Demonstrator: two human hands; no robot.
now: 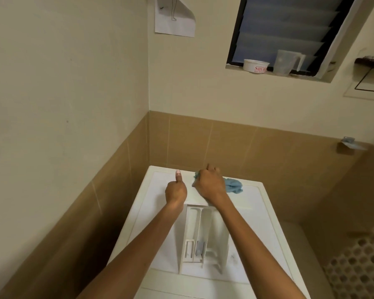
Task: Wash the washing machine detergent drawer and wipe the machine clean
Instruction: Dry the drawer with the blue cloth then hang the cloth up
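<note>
The white washing machine (pixel 147 214) stands in the corner, seen from above. Its white detergent drawer (pixel 200 236) lies on the top, long side toward me, with several compartments and a grey insert. At the back of the top lies a blue cloth (pixel 233 185). My right hand (pixel 209 184) grips one end of the cloth, fingers curled. My left hand (pixel 175 190) is beside it to the left, fingers curled and thumb sticking up, holding nothing.
Cream walls with a brown tiled band enclose the machine at the left and back. A window ledge above holds a white tub (pixel 256 65) and a clear measuring jug (pixel 286 62). A white perforated mat or basket (pixel 361 266) is at the lower right.
</note>
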